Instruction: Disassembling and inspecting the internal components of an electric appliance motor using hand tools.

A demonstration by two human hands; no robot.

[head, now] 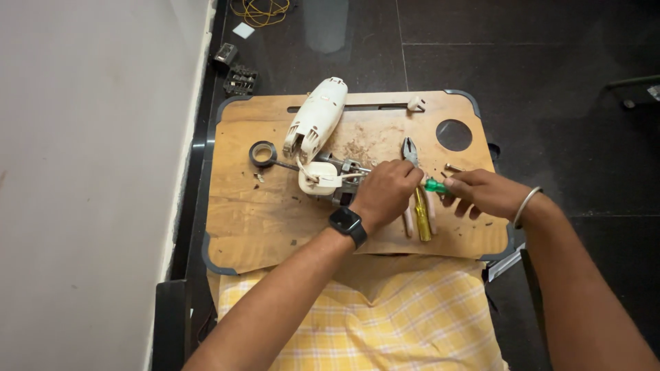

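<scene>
On a small wooden lap table (pixel 254 220), my left hand (pixel 385 196), with a black smartwatch on its wrist, grips a small metal motor (pixel 344 172) attached to a white plastic part (pixel 317 178). My right hand (pixel 481 194), wearing a metal bangle, holds a screwdriver with a green handle (pixel 434 185), its tip pointing left toward the motor under my left fingers. A white appliance housing (pixel 316 117) lies open just behind the motor.
Pliers with pale handles (pixel 412 154) and a yellowish tool (pixel 421 216) lie between my hands. A roll of black tape (pixel 262 153) sits at the left, debris in the middle. The table has a round hole (pixel 454 135). Dark floor surrounds; a wall stands left.
</scene>
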